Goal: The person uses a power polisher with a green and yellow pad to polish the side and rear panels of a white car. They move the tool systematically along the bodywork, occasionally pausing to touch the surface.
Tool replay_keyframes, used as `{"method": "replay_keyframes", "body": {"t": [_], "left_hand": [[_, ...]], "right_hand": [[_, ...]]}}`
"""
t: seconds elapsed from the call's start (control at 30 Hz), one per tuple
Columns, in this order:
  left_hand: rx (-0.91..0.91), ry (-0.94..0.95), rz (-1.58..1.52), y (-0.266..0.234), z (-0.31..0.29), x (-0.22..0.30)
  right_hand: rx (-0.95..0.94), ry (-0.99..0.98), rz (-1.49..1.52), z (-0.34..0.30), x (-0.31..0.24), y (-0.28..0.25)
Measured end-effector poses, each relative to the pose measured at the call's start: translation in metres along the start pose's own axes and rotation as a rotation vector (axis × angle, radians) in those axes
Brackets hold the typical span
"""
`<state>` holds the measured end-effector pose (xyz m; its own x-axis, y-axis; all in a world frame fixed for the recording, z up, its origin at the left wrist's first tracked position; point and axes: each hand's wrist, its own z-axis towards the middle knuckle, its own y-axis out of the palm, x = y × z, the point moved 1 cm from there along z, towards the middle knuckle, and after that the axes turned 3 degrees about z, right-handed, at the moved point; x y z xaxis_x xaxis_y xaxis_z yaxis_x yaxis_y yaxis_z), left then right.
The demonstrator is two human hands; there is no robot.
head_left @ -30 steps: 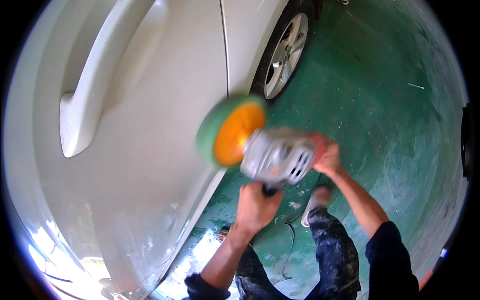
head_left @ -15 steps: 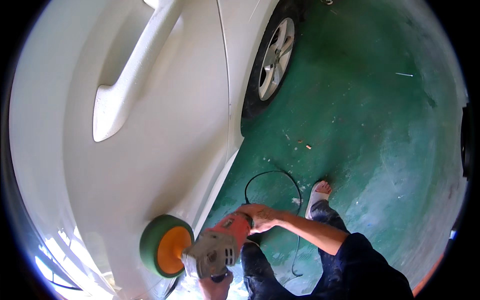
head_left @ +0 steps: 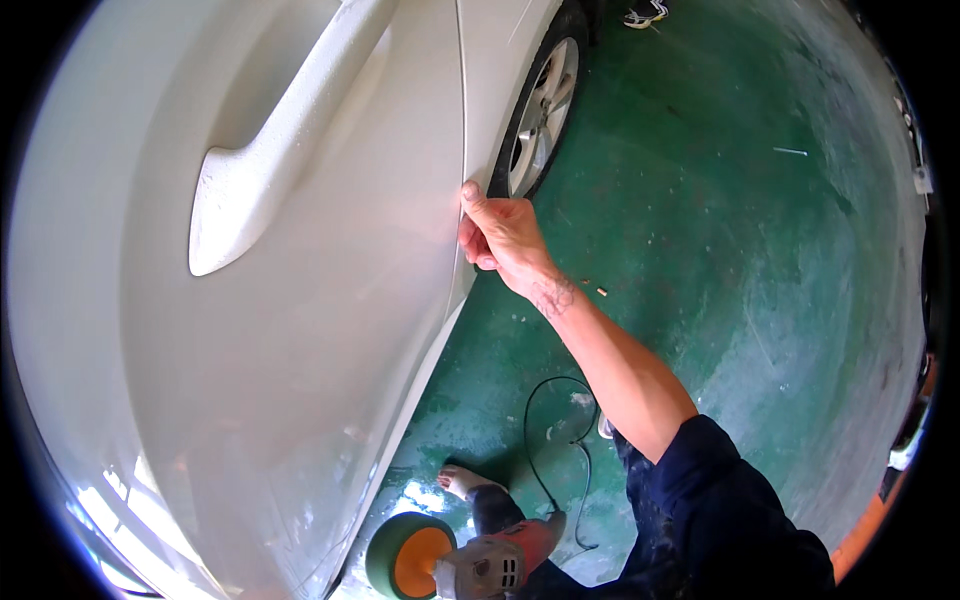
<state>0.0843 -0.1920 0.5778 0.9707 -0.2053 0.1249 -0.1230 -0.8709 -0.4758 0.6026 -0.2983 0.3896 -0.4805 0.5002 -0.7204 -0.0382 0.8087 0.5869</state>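
Observation:
My right hand (head_left: pixel 508 237) is raised to the white car door (head_left: pixel 330 330), beside the seam near the wheel. Its thumb tip touches or nearly touches the panel edge and the other fingers are curled in, with nothing visible in them. Lower down, a red and grey electric polisher (head_left: pixel 500 562) hangs apart from the door, over my leg. Its round green foam pad (head_left: pixel 385 550) with an orange centre faces left. My left hand is out of sight; the polisher's underside is cut off by the lower edge.
The white door handle (head_left: pixel 265 180) juts out at upper left. A car wheel (head_left: pixel 545 120) stands beyond my hand. A black cord (head_left: pixel 530 420) loops across the green floor (head_left: pixel 720 250) near my feet. Someone's shoe (head_left: pixel 645 14) shows at the top.
My right hand has let go of the polisher's rear body and moved up to the door seam. The polisher has dropped down and right, away from the door. My left hand has left the view.

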Motion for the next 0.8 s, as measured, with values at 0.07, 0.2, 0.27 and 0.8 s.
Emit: {"method": "replay_keyframes", "body": {"t": [0.07,0.2,0.27,0.8], "left_hand": [[-0.009,-0.024,0.010,-0.002,-0.001,-0.003],[-0.026,-0.044,0.024,-0.004,0.000,-0.007],[-0.031,-0.054,0.033,-0.005,-0.001,-0.010],[-0.051,-0.126,0.079,-0.007,-0.013,-0.029]], "right_hand": [[-0.005,-0.031,0.006,0.001,0.001,0.001],[0.015,-0.004,0.021,-0.005,0.013,0.003],[0.010,-0.009,0.022,-0.005,0.018,0.001],[0.047,0.047,-0.301,-0.021,0.078,-0.020]]}}
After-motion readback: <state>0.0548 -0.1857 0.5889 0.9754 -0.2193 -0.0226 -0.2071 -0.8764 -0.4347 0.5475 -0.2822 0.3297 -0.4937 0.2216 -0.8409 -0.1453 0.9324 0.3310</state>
